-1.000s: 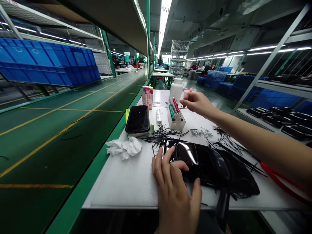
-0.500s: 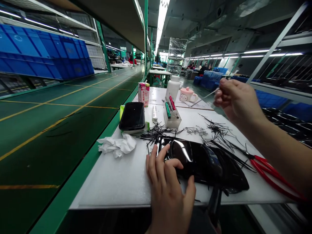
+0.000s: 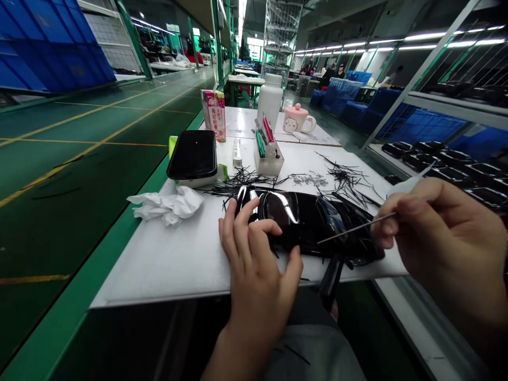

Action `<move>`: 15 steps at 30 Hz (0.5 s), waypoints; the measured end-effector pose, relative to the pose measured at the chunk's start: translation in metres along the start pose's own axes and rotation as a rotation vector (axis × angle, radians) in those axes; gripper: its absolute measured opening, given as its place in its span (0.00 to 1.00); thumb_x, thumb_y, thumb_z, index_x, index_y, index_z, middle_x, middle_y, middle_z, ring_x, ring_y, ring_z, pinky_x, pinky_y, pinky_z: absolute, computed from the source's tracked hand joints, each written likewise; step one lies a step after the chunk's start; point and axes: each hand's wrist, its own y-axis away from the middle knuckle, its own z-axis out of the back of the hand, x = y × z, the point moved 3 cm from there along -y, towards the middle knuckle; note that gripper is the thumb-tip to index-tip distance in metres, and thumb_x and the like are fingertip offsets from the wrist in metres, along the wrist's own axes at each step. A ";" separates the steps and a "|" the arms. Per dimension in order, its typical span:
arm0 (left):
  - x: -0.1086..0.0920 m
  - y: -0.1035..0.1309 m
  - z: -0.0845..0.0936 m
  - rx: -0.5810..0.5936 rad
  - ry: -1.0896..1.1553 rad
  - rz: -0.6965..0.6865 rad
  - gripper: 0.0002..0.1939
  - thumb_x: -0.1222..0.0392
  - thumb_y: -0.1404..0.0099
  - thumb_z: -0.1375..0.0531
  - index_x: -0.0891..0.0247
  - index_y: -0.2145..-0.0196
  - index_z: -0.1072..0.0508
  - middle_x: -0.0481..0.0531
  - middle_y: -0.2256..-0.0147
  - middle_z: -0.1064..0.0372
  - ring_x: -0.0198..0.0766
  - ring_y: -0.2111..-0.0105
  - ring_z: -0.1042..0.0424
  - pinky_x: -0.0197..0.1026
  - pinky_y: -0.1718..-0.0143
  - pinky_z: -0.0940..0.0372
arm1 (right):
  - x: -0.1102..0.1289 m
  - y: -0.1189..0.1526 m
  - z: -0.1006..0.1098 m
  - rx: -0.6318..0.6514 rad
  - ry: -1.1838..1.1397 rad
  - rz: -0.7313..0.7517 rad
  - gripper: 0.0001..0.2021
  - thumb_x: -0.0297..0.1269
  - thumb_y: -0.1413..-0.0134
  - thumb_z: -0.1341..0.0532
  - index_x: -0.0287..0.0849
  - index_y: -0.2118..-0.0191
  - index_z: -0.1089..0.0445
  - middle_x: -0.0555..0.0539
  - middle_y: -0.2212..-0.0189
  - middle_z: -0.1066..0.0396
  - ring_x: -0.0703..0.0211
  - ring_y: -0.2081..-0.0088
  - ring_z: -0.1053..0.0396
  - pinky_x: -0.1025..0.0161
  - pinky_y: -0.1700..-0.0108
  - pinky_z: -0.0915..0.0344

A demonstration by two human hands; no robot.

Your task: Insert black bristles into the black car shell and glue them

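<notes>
My left hand (image 3: 256,254) rests with spread fingers on the left end of a glossy black moulded part (image 3: 307,225), its thumb by the near edge. The part lies lengthwise on the white padded table (image 3: 159,270). In my right hand (image 3: 440,233), thumb and fingers pinch a thin metal rod (image 3: 353,229). The rod points left over the black part; whether its tip touches the surface I cannot tell. Behind these fingers is a pale pointed shape (image 3: 410,184) that I cannot make out. Loose black strips (image 3: 347,177) lie beyond the part.
Crumpled tissue (image 3: 169,206), a phone-like black slab (image 3: 193,154), a drink carton (image 3: 214,114), a pen holder (image 3: 270,164), a white bottle (image 3: 270,100) and a pink-lidded mug (image 3: 297,120) stand around. Small grey bits (image 3: 309,179) lie scattered. A green conveyor (image 3: 99,196) runs left.
My right hand has come down and nearer, bringing the metal rod from above the table to over the black part. My left hand stays on the part. The camera view has tilted down.
</notes>
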 end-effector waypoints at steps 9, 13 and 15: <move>0.000 -0.003 0.002 0.010 -0.013 -0.018 0.17 0.69 0.37 0.37 0.60 0.58 0.42 0.71 0.41 0.38 0.66 0.30 0.50 0.77 0.36 0.47 | -0.004 0.009 -0.011 0.134 0.173 0.153 0.09 0.37 0.34 0.35 0.47 0.67 0.32 0.55 0.78 0.28 0.68 0.78 0.30 0.73 0.76 0.31; 0.000 -0.003 0.002 0.023 -0.010 -0.016 0.17 0.68 0.37 0.37 0.60 0.58 0.43 0.70 0.41 0.38 0.64 0.30 0.51 0.76 0.35 0.47 | -0.007 0.008 -0.012 0.143 0.178 0.159 0.09 0.37 0.34 0.35 0.47 0.67 0.33 0.55 0.78 0.28 0.68 0.78 0.30 0.73 0.77 0.32; 0.000 -0.002 0.002 0.023 0.004 0.002 0.17 0.68 0.37 0.38 0.59 0.57 0.42 0.68 0.40 0.38 0.61 0.29 0.53 0.74 0.34 0.49 | -0.008 0.008 -0.012 0.143 0.190 0.160 0.09 0.38 0.34 0.35 0.47 0.67 0.32 0.55 0.78 0.28 0.68 0.78 0.30 0.72 0.77 0.32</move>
